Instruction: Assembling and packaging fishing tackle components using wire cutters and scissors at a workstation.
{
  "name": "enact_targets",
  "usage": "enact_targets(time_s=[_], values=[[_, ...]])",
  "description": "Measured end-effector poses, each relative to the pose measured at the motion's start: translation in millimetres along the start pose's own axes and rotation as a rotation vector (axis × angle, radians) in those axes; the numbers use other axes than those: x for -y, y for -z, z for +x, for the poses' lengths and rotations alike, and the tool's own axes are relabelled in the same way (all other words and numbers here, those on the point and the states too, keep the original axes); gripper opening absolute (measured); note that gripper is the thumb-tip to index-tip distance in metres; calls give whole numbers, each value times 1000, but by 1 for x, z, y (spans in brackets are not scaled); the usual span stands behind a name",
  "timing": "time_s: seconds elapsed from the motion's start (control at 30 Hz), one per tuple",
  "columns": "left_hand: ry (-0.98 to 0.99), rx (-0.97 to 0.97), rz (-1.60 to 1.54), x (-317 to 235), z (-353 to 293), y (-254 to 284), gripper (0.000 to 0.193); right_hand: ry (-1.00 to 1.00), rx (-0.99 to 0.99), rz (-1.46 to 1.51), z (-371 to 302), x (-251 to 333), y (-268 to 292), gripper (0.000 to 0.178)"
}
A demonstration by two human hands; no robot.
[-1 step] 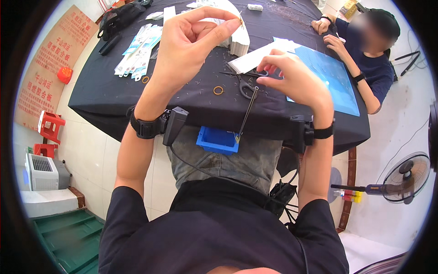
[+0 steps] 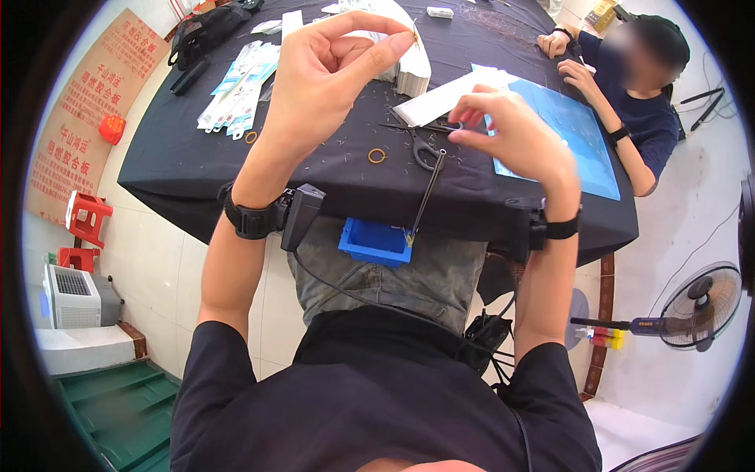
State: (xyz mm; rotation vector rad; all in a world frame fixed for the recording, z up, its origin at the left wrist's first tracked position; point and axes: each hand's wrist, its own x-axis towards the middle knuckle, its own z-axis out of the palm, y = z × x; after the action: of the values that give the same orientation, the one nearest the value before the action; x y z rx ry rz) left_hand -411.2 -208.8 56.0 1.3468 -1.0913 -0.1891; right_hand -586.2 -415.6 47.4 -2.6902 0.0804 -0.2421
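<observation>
pinching a tiny, thin gold-coloured piece (image 2: pixel 415 36) between thumb and finger, the left hand (image 2: pixel 318 82) hung above the dark table (image 2: pixel 330 175); the right hand (image 2: pixel 513 135), thumb and fingers loosely parted, hovered by scissors (image 2: pixel 416 141) toward the table's near edge.

Passable low over the bench (image 2: pixel 334 175) between the wrist of the left hand (image 2: pixel 326 67) and the scissors (image 2: pixel 418 141), around one small yellow ring (image 2: pixel 377 163). Blocked just right of there by a thin dark rod (image 2: pixel 427 189) slanting past the near edge, and above by the right hand (image 2: pixel 515 134). Hemmed in beyond by a white stack (image 2: pixel 413 84) and a white packet (image 2: pixel 440 101).
</observation>
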Motion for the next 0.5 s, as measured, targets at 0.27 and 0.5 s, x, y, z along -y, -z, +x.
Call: enact_targets(time_s=[0.27, 0.5], values=[[-46, -59, -26, 16, 9, 1, 25, -487, -174, -338, -33, -58, 27, 62], [71, 8, -304, 12, 7, -1, 26, -422, 5, -185, -25, -61, 18, 34]])
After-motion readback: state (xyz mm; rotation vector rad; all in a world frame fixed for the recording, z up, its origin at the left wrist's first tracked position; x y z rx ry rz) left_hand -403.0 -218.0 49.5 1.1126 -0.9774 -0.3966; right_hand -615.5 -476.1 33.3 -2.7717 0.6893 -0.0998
